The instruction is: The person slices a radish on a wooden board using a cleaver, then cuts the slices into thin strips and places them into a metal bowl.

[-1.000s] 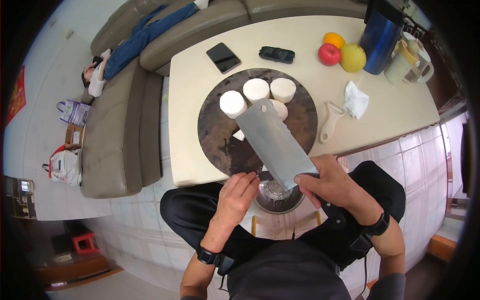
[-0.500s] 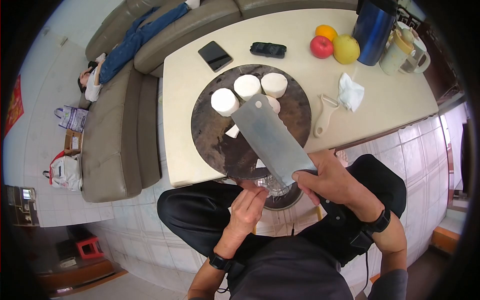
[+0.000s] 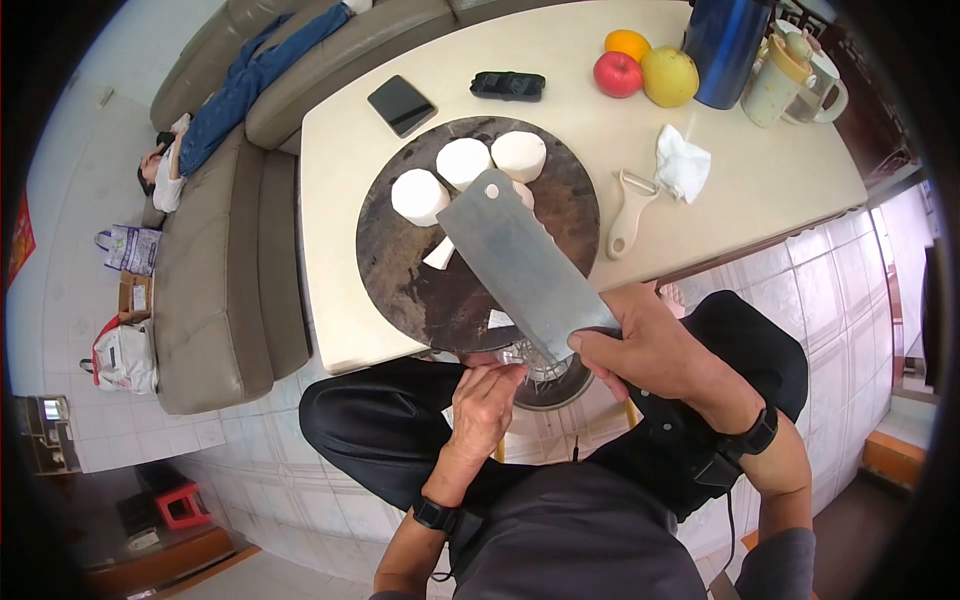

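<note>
My right hand grips a wide grey cleaver at its handle end. The blade slants up and left over a round dark cutting board. Thick white round chunks, like peeled radish, sit at the board's far side, one partly covered by the blade. A small white wedge lies left of the blade. My left hand is closed just below the board's near edge, fingertips pinched; what they hold is too small to tell. Beside them is a clear, shiny container, partly hidden by the cleaver.
On the cream table are a phone, a black case, an apple, an orange, a yellow-green fruit, a blue flask, a peeler and a crumpled tissue. A person lies on the sofa.
The view has shifted, so the table and board appear further left and slightly higher. Both hands keep nearly the same pose, with the cleaver still over the board.
</note>
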Demonstrator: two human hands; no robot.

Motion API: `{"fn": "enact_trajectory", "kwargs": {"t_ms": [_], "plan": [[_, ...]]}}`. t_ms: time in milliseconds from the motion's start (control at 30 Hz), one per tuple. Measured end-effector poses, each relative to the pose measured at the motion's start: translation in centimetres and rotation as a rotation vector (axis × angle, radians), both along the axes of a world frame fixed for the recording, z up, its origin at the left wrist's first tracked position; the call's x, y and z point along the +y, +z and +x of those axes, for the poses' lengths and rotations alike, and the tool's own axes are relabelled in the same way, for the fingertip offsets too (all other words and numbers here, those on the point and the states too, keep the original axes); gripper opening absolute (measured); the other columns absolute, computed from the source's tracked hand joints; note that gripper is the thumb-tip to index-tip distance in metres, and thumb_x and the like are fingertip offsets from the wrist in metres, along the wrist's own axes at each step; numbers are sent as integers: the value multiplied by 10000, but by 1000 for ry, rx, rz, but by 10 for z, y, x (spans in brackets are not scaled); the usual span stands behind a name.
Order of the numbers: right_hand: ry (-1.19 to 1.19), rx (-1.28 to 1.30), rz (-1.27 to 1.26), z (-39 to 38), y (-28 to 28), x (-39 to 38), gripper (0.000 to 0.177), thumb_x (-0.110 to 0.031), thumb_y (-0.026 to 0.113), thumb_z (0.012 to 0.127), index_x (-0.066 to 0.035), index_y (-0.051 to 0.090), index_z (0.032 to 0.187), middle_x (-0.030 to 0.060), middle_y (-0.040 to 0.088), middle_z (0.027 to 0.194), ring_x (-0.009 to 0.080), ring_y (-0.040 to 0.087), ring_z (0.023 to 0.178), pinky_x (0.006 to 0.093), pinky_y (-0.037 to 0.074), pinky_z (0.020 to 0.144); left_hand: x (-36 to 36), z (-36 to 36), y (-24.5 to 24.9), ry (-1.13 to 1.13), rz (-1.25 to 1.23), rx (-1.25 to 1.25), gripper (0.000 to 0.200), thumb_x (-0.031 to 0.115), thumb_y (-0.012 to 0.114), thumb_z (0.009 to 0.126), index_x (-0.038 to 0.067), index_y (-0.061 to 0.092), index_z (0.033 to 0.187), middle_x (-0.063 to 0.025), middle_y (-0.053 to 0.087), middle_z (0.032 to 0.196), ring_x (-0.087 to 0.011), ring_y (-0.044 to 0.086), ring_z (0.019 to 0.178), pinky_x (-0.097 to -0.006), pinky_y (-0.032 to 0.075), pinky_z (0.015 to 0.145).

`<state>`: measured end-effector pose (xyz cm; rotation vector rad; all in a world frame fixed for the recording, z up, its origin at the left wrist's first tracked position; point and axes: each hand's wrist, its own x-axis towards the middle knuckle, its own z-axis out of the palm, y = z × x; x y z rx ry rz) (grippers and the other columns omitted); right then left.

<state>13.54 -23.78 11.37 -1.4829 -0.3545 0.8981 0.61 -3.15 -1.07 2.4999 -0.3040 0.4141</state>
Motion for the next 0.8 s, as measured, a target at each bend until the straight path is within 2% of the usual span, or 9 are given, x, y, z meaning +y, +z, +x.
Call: {"fn": "enact_trajectory", "kwargs": {"t_ms": [200, 267, 433, 500, 533, 600, 633, 700, 800], "plan": [[2, -50, -73, 2, 1, -2, 192, -88, 557, 859, 65, 560, 742, 47, 546, 568, 98, 518, 417, 254, 408, 395, -8, 9, 39, -14, -38, -194, 239, -43, 732, 705, -16, 679, 936, -118, 663, 933, -284, 635, 835, -358, 506, 710], [-24, -74, -96, 0, 2, -1, 180, -84, 554, 858, 69, 557, 765, 52, 547, 569, 103, 518, 417, 262, 417, 399, -7, 21, 53, 90, -9, -262, 281, -73, 741, 705, -21, 681, 974, -136, 656, 993, -311, 639, 839, -371, 527, 747], [-40, -126, -172, -2, 0, -3, 168, -81, 556, 864, 84, 550, 830, 79, 539, 557, 115, 516, 419, 296, 434, 416, 2, 39, 61, 107, 99, -72, 334, -26, 714, 767, -6, 663, 1096, -136, 616, 1164, -315, 585, 1007, -394, 485, 856], [22, -134, -292, -2, -2, -4, 173, -83, 578, 856, 86, 548, 867, 168, 560, 610, 220, 564, 493, 349, 459, 506, 3, 42, 60, 96, 131, -50, 354, -37, 707, 749, -1, 663, 1098, -131, 618, 1153, -312, 584, 999, -392, 479, 848], [22, -134, -293, -2, -2, -4, 173, -83, 578, 856, 86, 548, 867, 168, 560, 610, 220, 564, 493, 349, 459, 506, 3, 43, 60, 86, 164, -28, 375, -49, 699, 731, 3, 663, 1100, -126, 620, 1142, -309, 583, 990, -390, 474, 840], [-1, -222, -267, -3, -2, -3, 178, -80, 596, 842, 84, 545, 888, 244, 569, 700, 349, 575, 622, 394, 460, 610, 6, 45, 60, 60, 178, -10, 398, -55, 691, 702, 8, 665, 1094, -120, 621, 1119, -304, 581, 981, -386, 468, 830], [1, -221, -269, -3, -2, -3, 178, -80, 596, 842, 84, 545, 888, 244, 569, 700, 349, 575, 622, 394, 460, 610, 9, 46, 61, 33, 193, 9, 421, -61, 683, 674, 12, 666, 1088, -114, 622, 1096, -300, 578, 972, -381, 462, 820], [-12, -247, -289, -3, -2, -2, 187, -78, 605, 829, 83, 543, 902, 274, 567, 770, 426, 543, 718, 415, 451, 669, 13, 50, 64, 5, 186, 23, 432, -65, 677, 651, 14, 666, 1076, -110, 620, 1074, -297, 579, 966, -379, 462, 812], [-26, -311, -276, -4, -1, -1, 182, -77, 606, 828, 78, 539, 898, 263, 560, 719, 415, 540, 677, 410, 447, 634, 18, 52, 71, -37, 185, 51, 422, -73, 669, 636, 16, 666, 1048, -105, 617, 1040, -292, 579, 960, -378, 460, 804]]}}
